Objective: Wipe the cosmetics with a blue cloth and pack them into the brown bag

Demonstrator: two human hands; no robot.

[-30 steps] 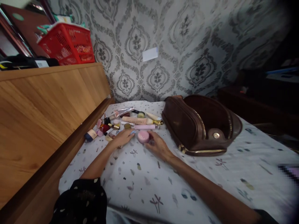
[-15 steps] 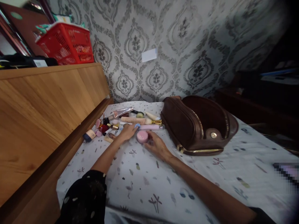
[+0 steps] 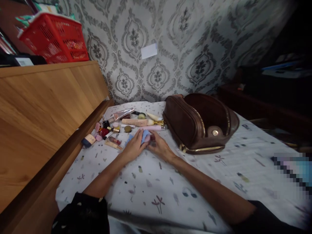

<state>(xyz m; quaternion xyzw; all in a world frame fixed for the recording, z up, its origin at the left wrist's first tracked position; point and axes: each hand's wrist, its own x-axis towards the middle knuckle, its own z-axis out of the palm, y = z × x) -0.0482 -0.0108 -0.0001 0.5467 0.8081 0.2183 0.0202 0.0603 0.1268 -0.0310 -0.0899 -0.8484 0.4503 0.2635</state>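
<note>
My right hand (image 3: 161,148) grips a round pink jar (image 3: 147,138) from its right side, above the patterned sheet. My left hand (image 3: 133,148) is closed on a light blue cloth (image 3: 145,133) and presses it against the jar, so the cloth covers much of the pink surface. Just behind the hands lies a pale pink tube (image 3: 156,128), with a peach tube (image 3: 134,122) beyond it. Left of my left hand are a small tinted tube (image 3: 115,140) and a navy-and-beige jar (image 3: 88,140) among several other cosmetics.
An unzipped brown leather bag (image 3: 181,122) stands to the right of the cosmetics. On the left rises a wooden headboard (image 3: 48,97) with a red basket (image 3: 53,39) on top. Patterned wallpaper (image 3: 158,76) closes off the back. A blurred patch (image 3: 292,170) lies at the far right.
My left hand has moved right with the blue cloth, from the sheet beside the cosmetics onto the pink jar. My right hand keeps its hold on the jar. The view has shifted slightly.
</note>
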